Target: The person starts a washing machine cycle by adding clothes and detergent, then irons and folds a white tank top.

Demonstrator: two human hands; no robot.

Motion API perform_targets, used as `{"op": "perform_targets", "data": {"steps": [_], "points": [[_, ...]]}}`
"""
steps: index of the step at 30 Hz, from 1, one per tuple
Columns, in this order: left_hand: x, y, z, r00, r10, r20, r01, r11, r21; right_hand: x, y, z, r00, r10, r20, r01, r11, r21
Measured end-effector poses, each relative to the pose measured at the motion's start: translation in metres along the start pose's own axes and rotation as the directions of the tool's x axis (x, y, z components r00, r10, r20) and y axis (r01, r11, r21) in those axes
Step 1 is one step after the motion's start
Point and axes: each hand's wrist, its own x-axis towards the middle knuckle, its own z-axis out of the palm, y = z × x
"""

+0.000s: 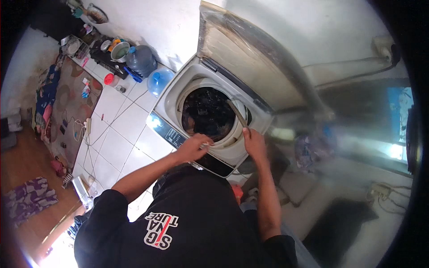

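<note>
A top-loading washing machine [161,129] stands before me with its lid [248,50] raised. Dark, wet-looking laundry [207,110] fills the round tub. My right hand [255,142] is closed around a ribbed hose or stick-like piece [238,114] that reaches over the tub's right rim. At the near left rim, by the control panel, is my left hand [195,147]; its fingers are bent near a small pale thing, and whether they grip it cannot be told.
Beyond the machine's left side stand a blue water jug [161,82], a darker jug [142,62] and a red-lidded jar [110,79]. A cable [115,119] crosses the tiled floor towards a power strip [88,126] beside a patterned rug [73,97].
</note>
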Motion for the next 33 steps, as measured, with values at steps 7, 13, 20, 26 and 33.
{"op": "perform_targets", "data": {"steps": [7,13,20,26,33], "points": [[0.006,-0.048,-0.040,0.993,-0.116,-0.037,0.119,0.987,0.108,-0.030,0.034,0.003,0.992,0.067,0.105,-0.055,0.992,-0.116],[0.014,-0.078,-0.036,0.930,-0.340,-0.141,0.310,0.930,-0.198,-0.058,0.006,0.019,0.982,0.131,0.137,-0.127,0.991,-0.039],[0.024,-0.090,-0.046,0.725,-0.680,-0.109,0.418,0.561,-0.714,-0.058,0.016,0.031,0.992,0.124,-0.019,-0.124,0.992,0.023],[0.017,-0.097,-0.052,0.722,-0.687,-0.080,0.361,0.473,-0.804,-0.067,0.020,0.022,0.984,0.150,-0.092,-0.153,0.988,-0.036],[-0.002,-0.080,-0.070,0.726,-0.640,-0.252,0.215,0.559,-0.801,-0.092,0.023,0.019,0.973,0.196,0.119,-0.189,0.980,-0.068]]}}
